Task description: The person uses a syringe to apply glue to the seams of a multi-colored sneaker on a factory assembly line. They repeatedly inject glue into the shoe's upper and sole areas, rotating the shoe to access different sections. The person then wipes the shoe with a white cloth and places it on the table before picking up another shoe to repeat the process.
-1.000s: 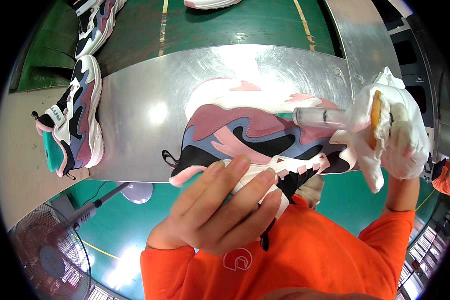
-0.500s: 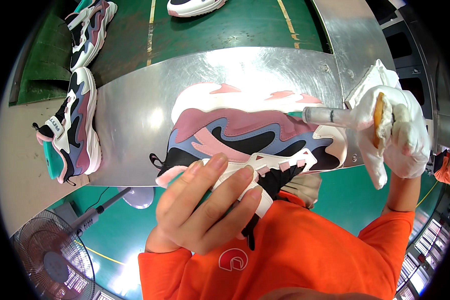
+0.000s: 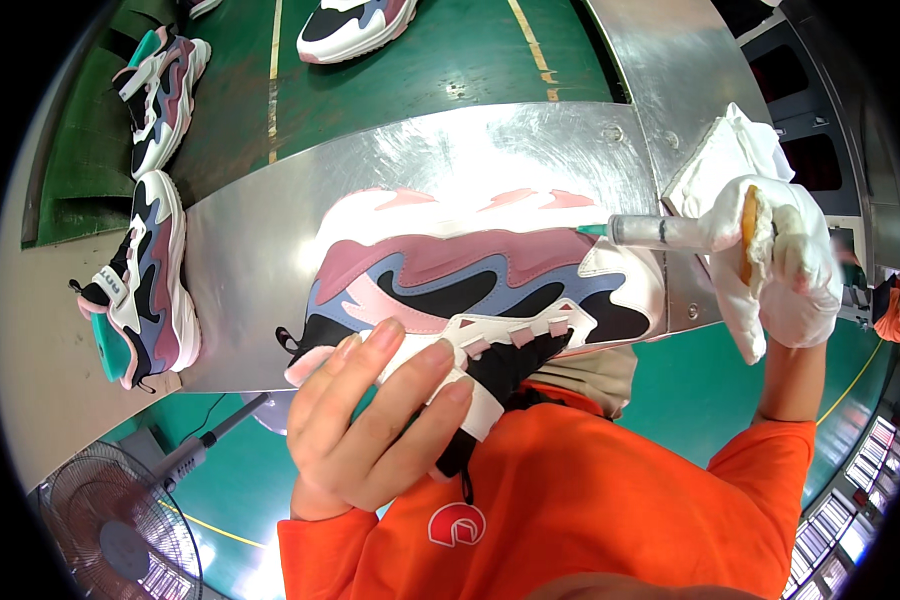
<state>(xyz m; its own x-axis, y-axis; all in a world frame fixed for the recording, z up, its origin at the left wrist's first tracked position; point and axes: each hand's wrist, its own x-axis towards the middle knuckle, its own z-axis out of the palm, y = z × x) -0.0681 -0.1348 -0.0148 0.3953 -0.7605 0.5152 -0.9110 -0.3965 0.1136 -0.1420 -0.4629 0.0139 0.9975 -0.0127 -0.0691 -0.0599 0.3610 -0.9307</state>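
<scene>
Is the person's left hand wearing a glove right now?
No, the left hand is bare as it grips the sneaker, while only the right hand wears a white glove.

Shiny brushed-metal table (image 3: pixel 270 230); cloth rag (image 3: pixel 740 160)

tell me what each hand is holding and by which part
The left hand grips the multicoloured sneaker at its collar and heel end. The right hand, wrapped in a white cloth, holds a clear syringe by its barrel's rear end.
</scene>
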